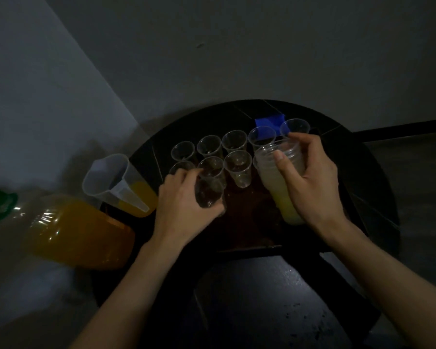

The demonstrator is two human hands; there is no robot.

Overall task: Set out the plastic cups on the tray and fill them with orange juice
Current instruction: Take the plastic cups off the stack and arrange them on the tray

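The left hand (184,200) curls its fingers round one clear cup (209,195) over the tray (249,227), apparently to extend the rows, while the right hand (312,182) grasps the nested stack (280,180) as supply.

cups (238,167): clear, upright (two rows) on dark tray (247,222) | cup stack (280,182): tilted | jug (106,180): part-filled, orange juice (140,199)

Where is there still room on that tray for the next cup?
Bare tray lies nearest the person, between the left hand and right hand. The far cups stand crowded together. The table right of the right hand looks bare too.
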